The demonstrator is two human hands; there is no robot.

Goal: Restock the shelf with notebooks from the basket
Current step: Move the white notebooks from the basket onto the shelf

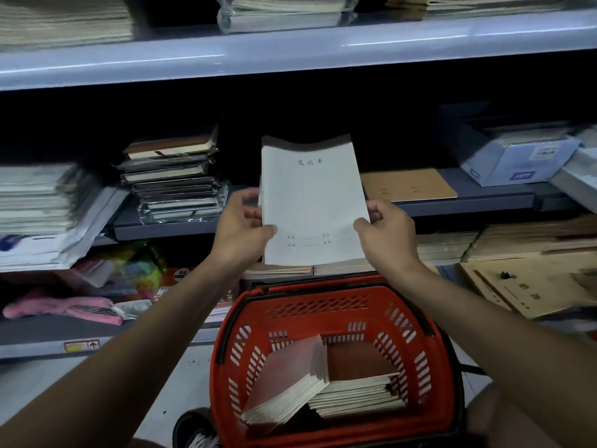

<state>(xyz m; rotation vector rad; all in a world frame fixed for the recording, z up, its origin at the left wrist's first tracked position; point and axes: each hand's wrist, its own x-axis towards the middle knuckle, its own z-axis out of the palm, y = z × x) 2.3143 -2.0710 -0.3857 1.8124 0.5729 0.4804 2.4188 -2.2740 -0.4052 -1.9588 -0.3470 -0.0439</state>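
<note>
Notebooks (pixel 313 202) upright, between both hands' grip

Both arms reach forward; left grip (pixel 244 225) and right grip (pixel 384 228) pinch with curled fingers.

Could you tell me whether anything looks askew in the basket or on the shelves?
Yes. In the red plastic basket, one bundle of brown-covered notebooks leans tilted across the flat stack. On the left, the pile of white paper packs sags over its shelf edge.
</note>
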